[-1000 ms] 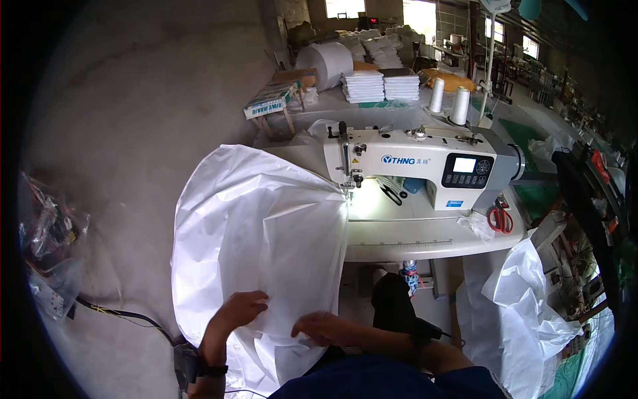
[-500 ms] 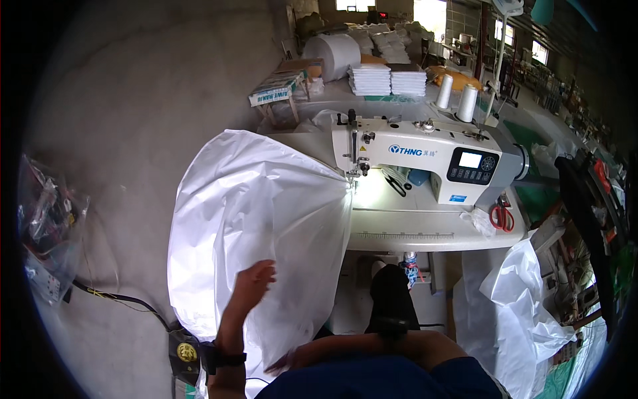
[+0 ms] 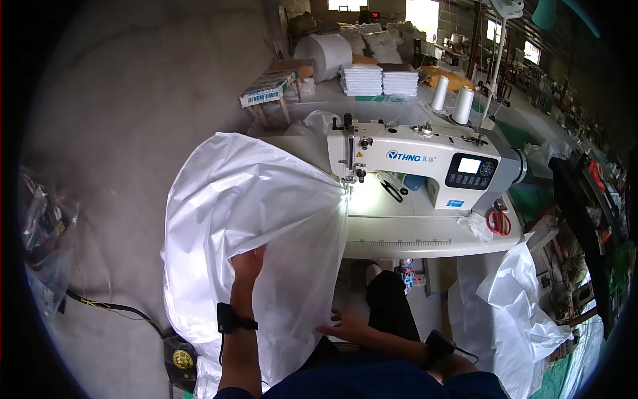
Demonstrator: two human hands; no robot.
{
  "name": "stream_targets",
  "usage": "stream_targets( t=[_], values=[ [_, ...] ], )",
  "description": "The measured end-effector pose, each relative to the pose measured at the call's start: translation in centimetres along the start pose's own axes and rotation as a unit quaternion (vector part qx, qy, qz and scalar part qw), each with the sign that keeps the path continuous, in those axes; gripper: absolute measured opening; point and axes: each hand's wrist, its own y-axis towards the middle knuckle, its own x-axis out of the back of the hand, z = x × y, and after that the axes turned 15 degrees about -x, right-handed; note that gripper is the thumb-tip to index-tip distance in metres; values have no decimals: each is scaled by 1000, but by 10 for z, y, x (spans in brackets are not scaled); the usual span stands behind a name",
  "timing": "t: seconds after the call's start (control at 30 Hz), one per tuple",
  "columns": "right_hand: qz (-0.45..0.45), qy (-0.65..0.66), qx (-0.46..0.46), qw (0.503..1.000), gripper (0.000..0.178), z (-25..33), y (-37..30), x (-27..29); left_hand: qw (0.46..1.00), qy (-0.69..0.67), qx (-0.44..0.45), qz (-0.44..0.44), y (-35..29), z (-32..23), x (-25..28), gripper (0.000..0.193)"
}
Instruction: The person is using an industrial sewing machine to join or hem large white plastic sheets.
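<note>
A large white plastic sheet [image 3: 212,193], shiny and full of folds, hangs to the left of the white sewing machine [image 3: 412,156]. Its gathered corner runs in at the lit needle area [image 3: 347,191]. My left hand [image 3: 248,264] presses into the middle of the sheet, where a fold covers most of its fingers, so their grip is hidden. Beside the sheet's lower right edge is my right hand [image 3: 348,328], its fingers apart and nothing seen in them. Whether its fingertips touch the sheet is unclear.
Black thread snips [image 3: 391,189] lie on the machine bed, and red-handled scissors [image 3: 498,221] at its right end. Two white thread cones [image 3: 463,106] stand behind. Crumpled white plastic [image 3: 518,292] hangs at the right. Stacked white bundles [image 3: 362,80] and a large roll [image 3: 325,56] sit farther back.
My left hand has moved up and into the sheet, pushing up a fold. My right hand has shifted right, from the sheet's lower part to beside its edge, and its fingers are spread.
</note>
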Motion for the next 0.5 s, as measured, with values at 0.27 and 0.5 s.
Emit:
stream_targets(
  t=[0.27,0.5],
  values=[
    [363,17,251,897,55,47,24,-59,939,-301,146,79,-7,80,-13,31],
    [441,-91,-64,891,59,16,-34,38,982,-52,89,155,51,138,-25,33]
  ],
)
